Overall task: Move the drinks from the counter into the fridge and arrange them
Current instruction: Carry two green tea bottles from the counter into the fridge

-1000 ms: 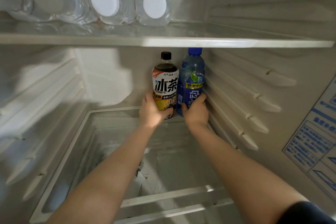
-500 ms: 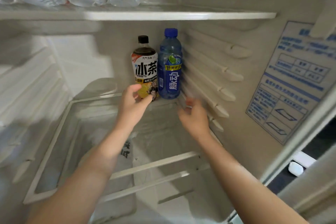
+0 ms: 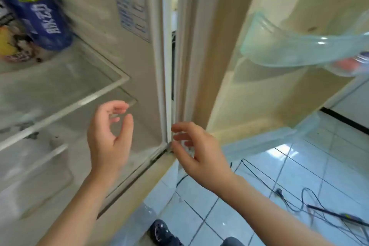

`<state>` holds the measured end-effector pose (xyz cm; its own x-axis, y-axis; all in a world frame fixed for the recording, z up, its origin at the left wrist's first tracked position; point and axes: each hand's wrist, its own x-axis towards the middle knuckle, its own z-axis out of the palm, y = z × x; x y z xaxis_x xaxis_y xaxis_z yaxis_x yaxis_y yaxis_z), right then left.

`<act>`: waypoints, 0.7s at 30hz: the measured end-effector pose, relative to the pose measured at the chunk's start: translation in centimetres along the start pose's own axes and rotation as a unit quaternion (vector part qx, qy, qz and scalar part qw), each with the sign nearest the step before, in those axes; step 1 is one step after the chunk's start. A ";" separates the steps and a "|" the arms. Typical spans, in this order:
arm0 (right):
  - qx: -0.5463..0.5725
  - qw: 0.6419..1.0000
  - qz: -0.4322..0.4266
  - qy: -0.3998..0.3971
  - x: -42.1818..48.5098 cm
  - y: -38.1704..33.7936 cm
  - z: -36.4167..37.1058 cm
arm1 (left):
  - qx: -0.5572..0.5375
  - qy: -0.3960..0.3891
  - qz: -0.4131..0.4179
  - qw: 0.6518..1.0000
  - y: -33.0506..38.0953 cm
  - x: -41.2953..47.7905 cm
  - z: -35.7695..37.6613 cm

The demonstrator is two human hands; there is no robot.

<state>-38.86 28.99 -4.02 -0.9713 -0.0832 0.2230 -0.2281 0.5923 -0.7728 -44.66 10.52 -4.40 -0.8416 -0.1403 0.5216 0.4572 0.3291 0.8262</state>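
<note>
Drinks in the fridge stand far to the left of the door seal (image 3: 167,66): a yellow-labelled bottle (image 3: 11,46), cut off by the frame edge, and a blue sports-drink bottle (image 3: 35,12) close against it. Both are upright on the glass shelf (image 3: 83,78), but blur hides whether they touch. Packed that tightly, either could be knocked over by another bottle slid in beside them.

Left of the seal, below the shelf's front edge, the left hand (image 3: 108,140) is empty, with its fingers loosely curled around nothing. Just right of the seal's bottom corner, the right hand (image 3: 197,154) is also empty and relaxed. I cannot tell whether its fingertips touch the seal.

Further right of the seal is the open fridge door (image 3: 229,76) with its clear door bin (image 3: 295,50), where a red-labelled bottle (image 3: 351,66) shows only as a blur. The door could swing back toward the seal and catch an arm or a bottle being carried in.

Farthest right of the seal, black cables (image 3: 278,191) trail across the tiled floor (image 3: 219,215). A foot could snag on them on the way to the desk, which is out of view, and more easily with both hands full.
</note>
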 end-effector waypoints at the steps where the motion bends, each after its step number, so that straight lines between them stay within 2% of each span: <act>1: -0.009 0.999 0.035 0.007 -2.7 1.5 -1.5 | 0.011 -0.045 0.001 0.999 0.4 -1.6 1.8; 4: -0.042 0.987 0.149 0.045 -11.5 5.7 -6.4 | 0.042 -0.187 -0.010 0.982 1.9 -7.1 7.5; 6: -0.058 0.968 0.232 0.076 -18.1 8.5 -9.3 | 0.068 -0.296 -0.014 0.953 2.8 -11.7 11.3; 9: -0.086 0.918 0.376 0.092 -28.7 12.6 -12.3 | 0.094 -0.436 -0.043 0.894 4.2 -19.0 16.8; 11: -0.087 0.869 0.477 0.099 -36.2 15.1 -13.1 | 0.110 -0.511 -0.072 0.850 5.0 -24.5 19.9; 16: 0.001 0.705 0.691 0.160 -54.8 18.2 -12.2 | 0.206 -0.675 -0.167 0.688 6.9 -38.8 23.8; 19: 0.067 0.619 0.754 0.209 -63.4 18.2 -11.0 | 0.275 -0.760 -0.120 0.577 8.5 -45.5 24.9; 21: 0.116 0.571 0.777 0.240 -67.7 18.0 -10.2 | 0.290 -0.803 -0.078 0.515 9.7 -48.6 25.9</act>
<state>23.43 53.44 -26.96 0.1045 0.6603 -0.7437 0.8258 -0.4743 -0.3051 -6.78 44.74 -27.20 -0.2208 0.5931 -0.7742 0.5766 0.7196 0.3869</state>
